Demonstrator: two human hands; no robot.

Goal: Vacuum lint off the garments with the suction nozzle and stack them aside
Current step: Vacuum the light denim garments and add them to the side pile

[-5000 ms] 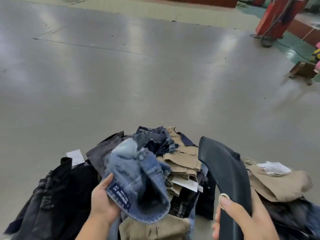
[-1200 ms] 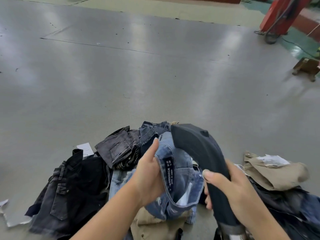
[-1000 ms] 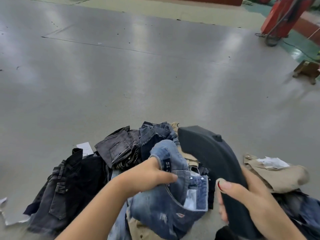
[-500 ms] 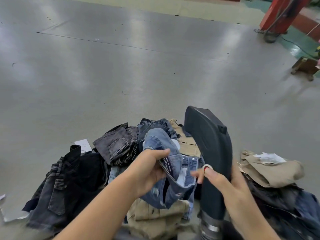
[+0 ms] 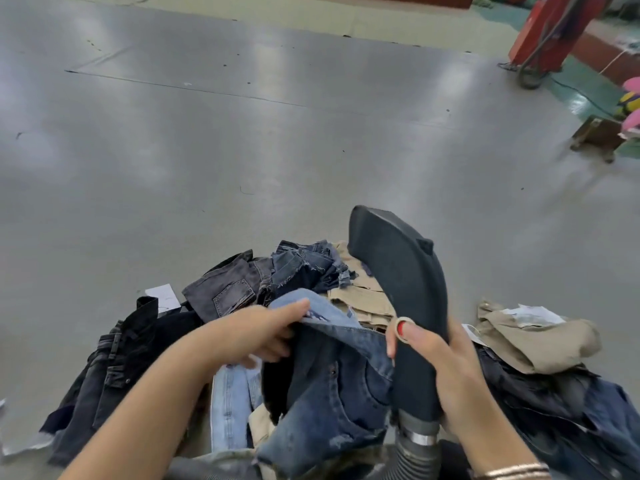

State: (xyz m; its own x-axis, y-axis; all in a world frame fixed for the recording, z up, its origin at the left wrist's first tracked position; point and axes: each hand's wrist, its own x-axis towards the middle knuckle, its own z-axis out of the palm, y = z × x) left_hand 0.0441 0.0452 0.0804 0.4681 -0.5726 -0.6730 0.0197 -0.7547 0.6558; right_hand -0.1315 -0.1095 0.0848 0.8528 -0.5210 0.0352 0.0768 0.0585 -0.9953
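Observation:
My right hand grips the black suction nozzle, which points up and away, its grey ribbed hose running down out of view. My left hand holds the waistband of a blue denim garment that hangs open just left of the nozzle. Behind them lies a stack of folded denim and khaki garments. A heap of black and dark grey garments spreads at the left.
Khaki and dark garments are piled at the right, with white paper on top. A white tag lies on the grey floor. A red machine base and a small wooden stool stand far right.
The denim garment has been turned and now hangs lower with its dark inside showing. The nozzle has tilted up and shifted slightly right, away from the garment's opening.

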